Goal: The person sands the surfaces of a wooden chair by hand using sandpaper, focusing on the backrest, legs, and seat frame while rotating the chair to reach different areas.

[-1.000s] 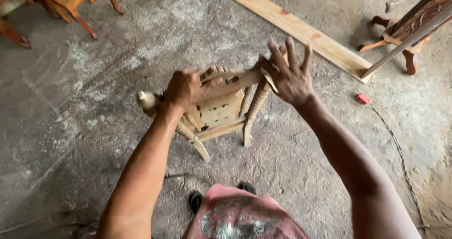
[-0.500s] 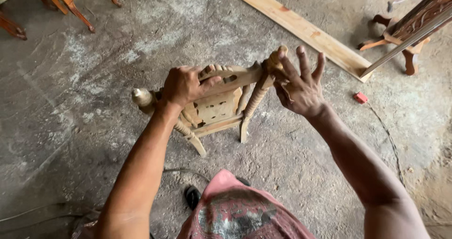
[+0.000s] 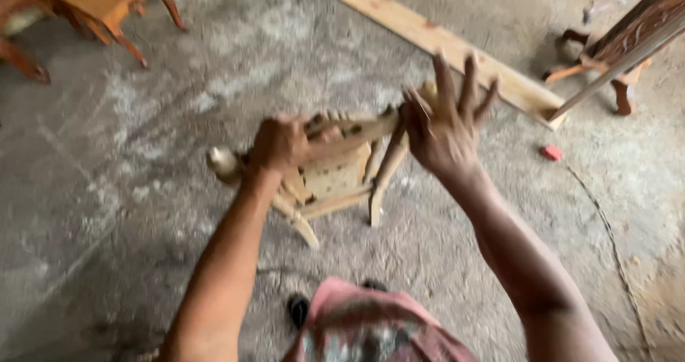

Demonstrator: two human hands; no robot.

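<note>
Pale, unfinished wood fills the middle of your view: a small carved furniture frame (image 3: 335,169) with turned legs, held up off the grey concrete floor (image 3: 143,191) in front of you. Your left hand (image 3: 280,144) is closed in a fist around the frame's upper rail, near a rounded knob end that sticks out to the left. Your right hand (image 3: 446,123) is spread wide, fingers fanned and pointing upward, with the palm pressed flat against the right end of the frame where a turned leg meets the rail; it grips nothing, it only pushes against the wood. The frame sits tilted between your two hands, its legs angled down toward the floor, and motion blur softens its carving. Beyond your right hand, a long light plank (image 3: 442,41) lies flat on the concrete, and a small red block (image 3: 551,152) rests just past it. Dark reddish-brown furniture (image 3: 107,5) stands at the top left, and another carved dark piece (image 3: 621,55) leans at the top right.
</note>
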